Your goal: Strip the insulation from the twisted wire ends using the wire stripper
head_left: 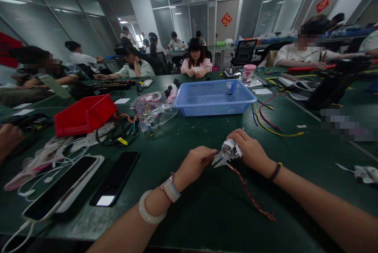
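My right hand [251, 150] is wrapped round a pair of wire-stripping pliers [228, 152], a silver tool with holes in its head and white wrapping about its grip. The jaws point down and to the left, toward my left hand [196, 166]. Thumb and fingers of that hand are pinched together at the jaw tips, where a speck of blue shows; what they grip is mostly hidden. From beneath the pliers a twisted copper wire strand [248, 194] trails across the green table to the lower right, its end frayed.
A blue mesh basket [215, 109] stands ahead, with a clear bag of wires [153, 111] and a red bin [85, 117] to its left. Two phones, one black [116, 178], lie near left. Coloured cables [277, 131] lie right. Several people sit around.
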The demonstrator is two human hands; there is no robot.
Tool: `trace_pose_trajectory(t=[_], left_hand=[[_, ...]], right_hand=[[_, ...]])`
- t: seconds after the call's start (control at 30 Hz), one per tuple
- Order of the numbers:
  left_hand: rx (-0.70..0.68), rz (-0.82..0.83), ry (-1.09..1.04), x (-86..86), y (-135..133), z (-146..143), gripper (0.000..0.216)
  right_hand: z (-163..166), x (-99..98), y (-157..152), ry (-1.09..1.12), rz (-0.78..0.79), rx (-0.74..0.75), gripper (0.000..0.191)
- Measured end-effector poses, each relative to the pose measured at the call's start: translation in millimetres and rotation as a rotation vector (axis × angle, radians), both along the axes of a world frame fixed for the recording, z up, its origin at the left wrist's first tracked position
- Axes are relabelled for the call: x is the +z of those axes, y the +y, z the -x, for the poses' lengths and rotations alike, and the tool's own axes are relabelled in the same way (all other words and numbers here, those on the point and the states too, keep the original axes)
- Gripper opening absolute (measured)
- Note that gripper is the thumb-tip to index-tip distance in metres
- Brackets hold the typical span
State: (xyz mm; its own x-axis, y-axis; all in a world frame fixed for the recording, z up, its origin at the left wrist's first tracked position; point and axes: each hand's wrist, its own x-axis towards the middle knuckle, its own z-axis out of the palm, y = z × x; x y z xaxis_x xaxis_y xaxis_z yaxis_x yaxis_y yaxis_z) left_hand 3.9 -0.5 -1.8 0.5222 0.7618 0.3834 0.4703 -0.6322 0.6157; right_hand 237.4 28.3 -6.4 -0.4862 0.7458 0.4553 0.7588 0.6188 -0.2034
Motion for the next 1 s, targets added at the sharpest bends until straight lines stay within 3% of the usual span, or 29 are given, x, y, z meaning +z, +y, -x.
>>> trace_pose_trajectory(t=[0.23, 0.47, 1.0], left_hand=[[-0.01, 0.001, -0.015, 1.1, 0.0, 1.0, 0.023], [0.022, -0.006, -0.013, 2.0, -0.2, -0.6, 0.021], [-0.006, -0.001, 0.006, 2.3, -0.7, 1.6, 0.022]], right_hand=[[0.1, 1.2, -0.2, -0.032, 0.006, -0.021, 0.027], [-0.2, 1.3, -1.2, 0.007, 0.042, 0.048, 0.04], [0.9, 1.6, -2.6, -0.01, 0.041, 0.017, 0.043]])
